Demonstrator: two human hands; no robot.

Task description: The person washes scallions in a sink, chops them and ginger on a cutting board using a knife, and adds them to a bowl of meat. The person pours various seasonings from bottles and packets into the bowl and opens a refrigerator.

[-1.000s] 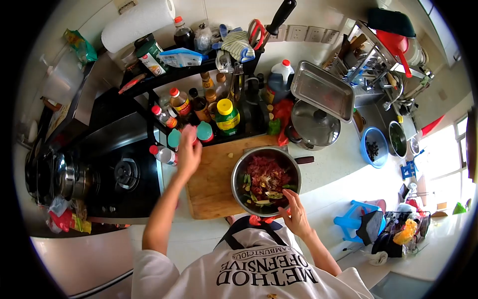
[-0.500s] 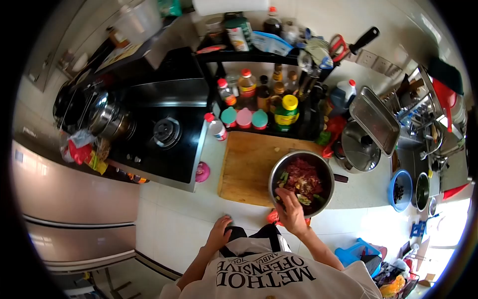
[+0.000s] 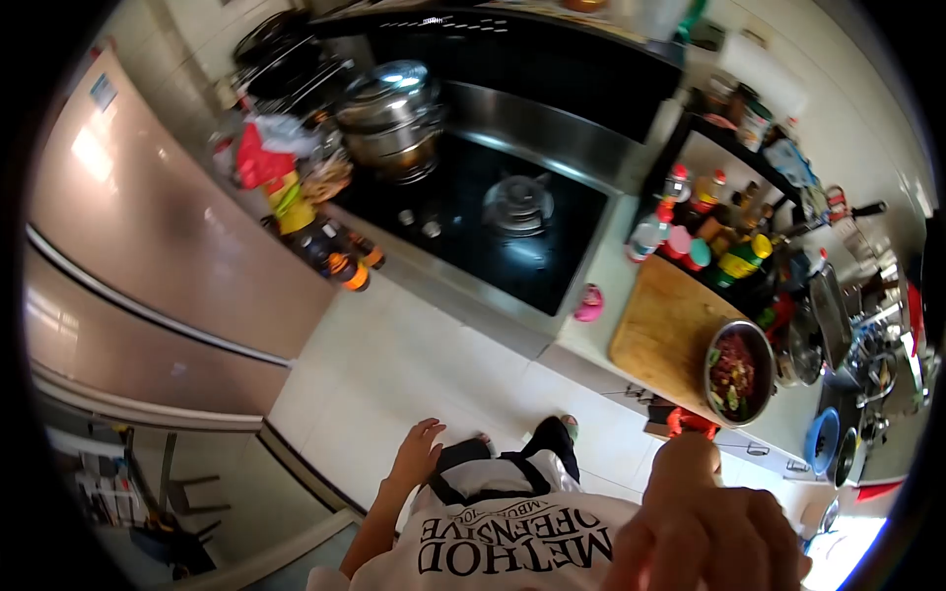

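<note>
My left hand (image 3: 418,453) hangs at my left side above the floor, its fingers stretched out, holding nothing. Raised close to the camera at the lower right is my right hand (image 3: 705,522), large and blurred. Its fingers look bent, but what lies under them is hidden. Beyond it on the counter, a metal bowl (image 3: 713,372) stands partly over the right end of a wooden cutting board (image 3: 655,325). Raw red meat (image 3: 734,366) with green and pale pieces lies in the bowl. Neither hand touches the bowl.
A black gas stove (image 3: 453,231) with a lidded steamer pot (image 3: 389,123) is ahead. Left stands a fridge (image 3: 168,236); dark bottles (image 3: 340,261) are near the stove's corner. A rack of seasoning bottles (image 3: 739,258) backs the board. A pink onion half (image 3: 589,302) lies beside it.
My right hand has left the bowl and come up close to the camera. The view has swung left toward the stove and fridge. My left hand stays low at my side.
</note>
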